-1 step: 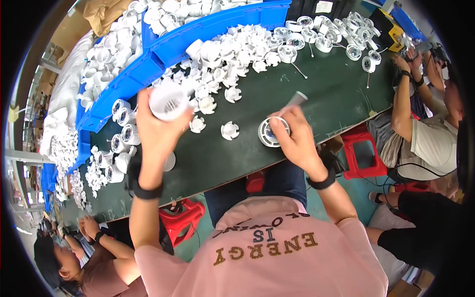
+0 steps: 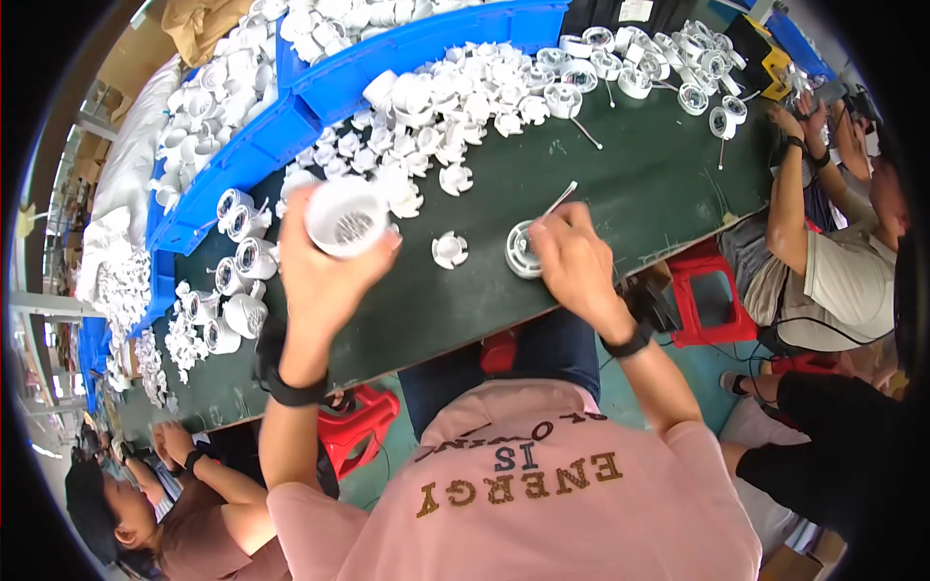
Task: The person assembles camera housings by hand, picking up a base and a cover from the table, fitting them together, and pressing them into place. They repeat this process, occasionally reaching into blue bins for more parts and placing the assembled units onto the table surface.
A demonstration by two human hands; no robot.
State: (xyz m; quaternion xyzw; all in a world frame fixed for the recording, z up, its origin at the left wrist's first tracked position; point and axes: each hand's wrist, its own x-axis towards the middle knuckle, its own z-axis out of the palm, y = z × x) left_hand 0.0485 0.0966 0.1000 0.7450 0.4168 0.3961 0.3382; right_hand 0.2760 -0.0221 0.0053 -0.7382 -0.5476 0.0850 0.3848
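Note:
My left hand [image 2: 334,276] grips a white plastic cup-shaped housing [image 2: 347,218], its open mouth tilted up toward me and slots showing in its bottom. The hand is raised above the dark green table. My right hand [image 2: 573,257] is closed on a round white ring-shaped part [image 2: 523,250] low over the table; the fingers cover its right side. A thin pale wire [image 2: 560,198] sticks out above those fingers. Between the hands lies a single white pronged cap [image 2: 449,250]. Another pronged cap [image 2: 455,179] rests farther back, near the pile.
Blue bins [image 2: 426,53] stand along the back, with a heap of white pronged caps [image 2: 436,116] before them. Round wired units [image 2: 635,73] lie at back right; white cylindrical housings [image 2: 232,276] stand at left. People sit on both sides. A red stool [image 2: 712,290] is at right.
My left hand has moved right and slightly nearer with the cup-shaped housing. A pronged cap beside it is now out of sight. The pale strip by my right hand now shows as a thin wire.

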